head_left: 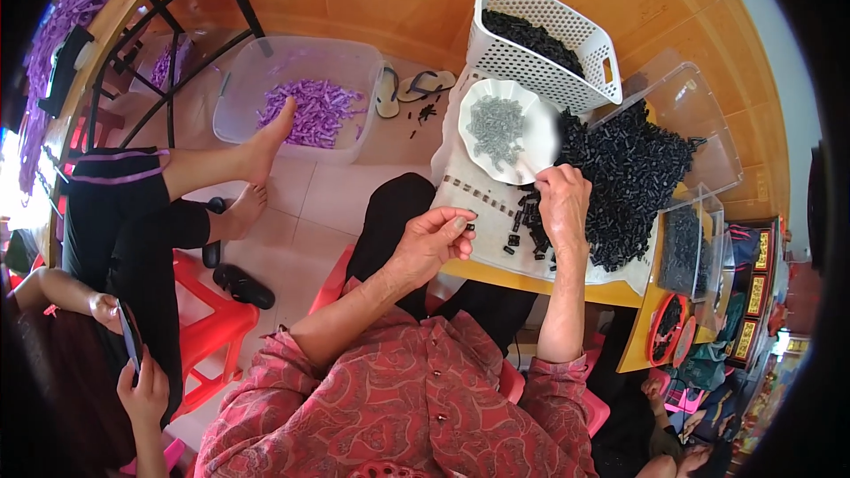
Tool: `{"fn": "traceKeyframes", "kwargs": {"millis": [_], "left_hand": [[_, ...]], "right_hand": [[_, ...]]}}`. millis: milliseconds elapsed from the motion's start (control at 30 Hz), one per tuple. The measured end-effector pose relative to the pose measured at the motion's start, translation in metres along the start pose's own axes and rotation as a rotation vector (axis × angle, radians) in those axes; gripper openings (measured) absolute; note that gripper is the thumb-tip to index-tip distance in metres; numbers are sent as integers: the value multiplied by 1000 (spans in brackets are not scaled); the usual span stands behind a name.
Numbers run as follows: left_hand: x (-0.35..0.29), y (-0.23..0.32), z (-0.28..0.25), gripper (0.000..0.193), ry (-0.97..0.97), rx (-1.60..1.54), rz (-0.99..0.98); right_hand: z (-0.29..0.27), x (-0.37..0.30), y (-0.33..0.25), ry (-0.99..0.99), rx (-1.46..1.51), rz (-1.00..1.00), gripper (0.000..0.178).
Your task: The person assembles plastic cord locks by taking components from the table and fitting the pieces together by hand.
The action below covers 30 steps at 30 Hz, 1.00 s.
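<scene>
Between thumb and fingers, my left hand (432,246) pinches a small black plastic piece (469,227) just off the near-left edge of the table. My right hand (564,199) is at the near rim of a white scalloped dish (508,87), its fingertips pressed together; whatever they hold is too small to make out. Many tiny silvery-grey parts (498,127) lie in the dish. Beside my right hand spreads a large heap of small black plastic pieces (633,181), some scattered loose near my wrist. A row of small dark pieces (478,192) lies on the pale cloth (482,248).
A white perforated basket (540,71) of black pieces stands behind the dish. Clear plastic bins (708,115) are at the right. On the floor, a translucent tub (235,88) holds purple pieces. At left, a person with a phone (131,336) sits near a red stool (212,327).
</scene>
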<state>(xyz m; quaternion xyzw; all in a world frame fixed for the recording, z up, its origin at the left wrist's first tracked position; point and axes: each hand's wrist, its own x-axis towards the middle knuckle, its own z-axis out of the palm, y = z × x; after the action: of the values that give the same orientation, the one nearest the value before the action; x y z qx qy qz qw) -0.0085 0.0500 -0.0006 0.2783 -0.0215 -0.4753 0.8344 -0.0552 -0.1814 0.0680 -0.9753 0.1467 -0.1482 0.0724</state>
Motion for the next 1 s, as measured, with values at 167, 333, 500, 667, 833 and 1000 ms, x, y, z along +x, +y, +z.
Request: {"fn": "traceKeyframes", "kwargs": {"millis": [167, 333, 500, 667, 833, 1000], "left_hand": [[2, -1, -3, 24, -43, -74, 9], [0, -2, 0, 23, -106, -122, 46], [-1, -6, 1, 27, -114, -105, 62], [-2, -6, 1, 26, -124, -75, 62], [-2, -8, -1, 25, -139, -49, 73], [-3, -7, 0, 22, -118, 238, 90]], "right_hand": [[-8, -23, -32, 95, 540, 207, 5], [-12, -59, -72, -33, 1165, 475, 11], [4, -73, -82, -15, 1323, 349, 12], [7, -77, -84, -16, 1367, 394, 11], [6, -79, -84, -48, 1312, 400, 10], [-7, -76, -81, -112, 1289, 418, 10]]}}
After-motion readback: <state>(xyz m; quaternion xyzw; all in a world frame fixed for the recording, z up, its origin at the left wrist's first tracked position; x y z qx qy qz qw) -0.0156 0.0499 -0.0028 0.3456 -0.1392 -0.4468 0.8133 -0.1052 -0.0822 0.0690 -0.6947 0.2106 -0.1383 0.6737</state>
